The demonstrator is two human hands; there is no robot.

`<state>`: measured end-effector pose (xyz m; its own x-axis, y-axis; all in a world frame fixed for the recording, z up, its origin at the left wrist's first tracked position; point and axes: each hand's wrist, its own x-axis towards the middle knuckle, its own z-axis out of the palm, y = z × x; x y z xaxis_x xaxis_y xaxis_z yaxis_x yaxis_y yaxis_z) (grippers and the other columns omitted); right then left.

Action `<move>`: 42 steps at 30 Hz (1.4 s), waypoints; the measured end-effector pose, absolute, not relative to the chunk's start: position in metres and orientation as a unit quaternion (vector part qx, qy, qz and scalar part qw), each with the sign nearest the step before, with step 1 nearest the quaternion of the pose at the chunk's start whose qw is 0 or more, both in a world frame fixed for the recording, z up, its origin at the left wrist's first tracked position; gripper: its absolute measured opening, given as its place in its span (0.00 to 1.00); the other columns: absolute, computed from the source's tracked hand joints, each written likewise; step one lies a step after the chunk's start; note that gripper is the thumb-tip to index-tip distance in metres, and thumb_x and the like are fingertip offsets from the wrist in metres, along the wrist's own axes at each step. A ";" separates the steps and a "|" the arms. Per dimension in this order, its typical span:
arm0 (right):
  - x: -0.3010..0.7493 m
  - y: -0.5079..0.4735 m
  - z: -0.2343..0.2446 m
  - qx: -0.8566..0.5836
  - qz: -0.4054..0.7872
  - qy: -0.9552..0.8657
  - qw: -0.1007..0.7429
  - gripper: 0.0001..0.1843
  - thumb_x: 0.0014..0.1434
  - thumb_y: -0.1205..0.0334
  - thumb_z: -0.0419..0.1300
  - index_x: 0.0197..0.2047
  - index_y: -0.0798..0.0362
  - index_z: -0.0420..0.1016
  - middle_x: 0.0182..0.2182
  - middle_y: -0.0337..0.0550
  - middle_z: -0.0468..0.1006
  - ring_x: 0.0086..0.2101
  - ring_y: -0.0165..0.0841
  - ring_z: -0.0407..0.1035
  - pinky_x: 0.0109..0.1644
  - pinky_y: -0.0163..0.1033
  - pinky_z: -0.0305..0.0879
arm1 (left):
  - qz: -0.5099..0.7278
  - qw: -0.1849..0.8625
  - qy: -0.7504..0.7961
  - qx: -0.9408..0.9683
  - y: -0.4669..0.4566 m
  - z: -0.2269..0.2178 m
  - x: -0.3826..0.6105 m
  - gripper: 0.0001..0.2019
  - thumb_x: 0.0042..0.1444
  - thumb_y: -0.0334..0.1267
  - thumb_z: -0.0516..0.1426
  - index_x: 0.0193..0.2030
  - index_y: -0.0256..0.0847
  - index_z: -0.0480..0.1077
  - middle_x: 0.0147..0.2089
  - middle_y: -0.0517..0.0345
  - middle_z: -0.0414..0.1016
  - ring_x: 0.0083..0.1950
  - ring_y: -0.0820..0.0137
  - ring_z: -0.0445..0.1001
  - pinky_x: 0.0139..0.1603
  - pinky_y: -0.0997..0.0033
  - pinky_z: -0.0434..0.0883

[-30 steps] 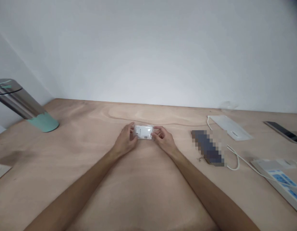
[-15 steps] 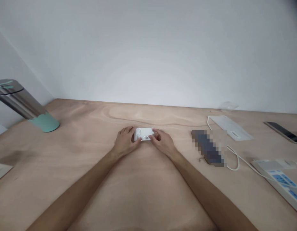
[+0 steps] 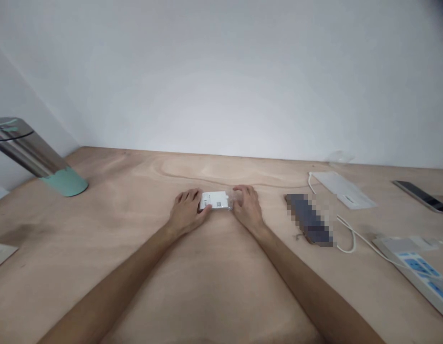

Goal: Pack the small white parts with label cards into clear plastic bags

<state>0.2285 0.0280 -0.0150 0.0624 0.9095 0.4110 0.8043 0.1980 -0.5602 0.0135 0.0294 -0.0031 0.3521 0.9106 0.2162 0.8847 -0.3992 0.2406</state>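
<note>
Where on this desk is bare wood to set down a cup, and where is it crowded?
The widest bare wood lies between the left hand and the teal-based steel cylinder. A narrower strip lies between the right hand and the pixelated dark object. It is crowded at right, around the white cable and power strip.

L forearm (image 3: 113, 282) & R forearm (image 3: 310, 286): both bare, long, slim, smooth in outline, narrowing to a slender wrist. L hand (image 3: 187, 213) & R hand (image 3: 247, 209): bare too, similar in size & shape, w/ narrow backs & long thin fingers (image 3: 185, 195), knuckles faintly visible. Nails, skin detail & any fine hair too small to tell at this res. Forearms go soft-edged, a bit blurred nr the bottom of the view, & look much wider there than at the wrists thru the wide-angle head cam.
</note>
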 end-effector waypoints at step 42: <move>0.241 0.036 -0.022 -0.503 0.349 -0.650 0.451 0.13 0.46 0.60 0.64 0.38 0.53 0.78 0.36 0.43 0.78 0.35 0.33 0.72 0.40 0.37 0.68 | 0.159 0.047 0.457 0.874 0.031 -0.006 0.010 0.21 0.61 0.39 0.45 0.60 0.37 0.58 0.60 0.46 0.64 0.61 0.59 0.60 0.62 0.54 0.59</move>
<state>0.2409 0.0362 -0.0222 -0.0874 0.9683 0.2341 0.3394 0.2499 -0.9068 0.0102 0.0312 -0.0056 0.5324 0.8135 0.2342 0.7834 -0.5783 0.2277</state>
